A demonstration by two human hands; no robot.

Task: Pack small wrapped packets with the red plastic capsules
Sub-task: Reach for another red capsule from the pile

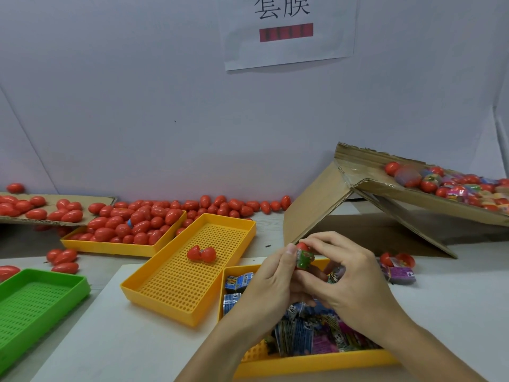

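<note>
Right of centre in the frame I have a red capsule (302,247) with a green wrapped packet (305,259) showing at its middle, held above the near yellow tray (316,363) of packets. My left hand (271,282) and right hand (348,274) are together, fingers curled round the capsule from both sides. I judge this the filling step: the packet looks only partly inside, so next I must tuck it fully in and press the halves closed. The capsule is glossy and egg-shaped. An opened capsule (201,253) lies in the middle yellow tray (165,292); closed capsules (132,224) fill the tray at left.
</note>
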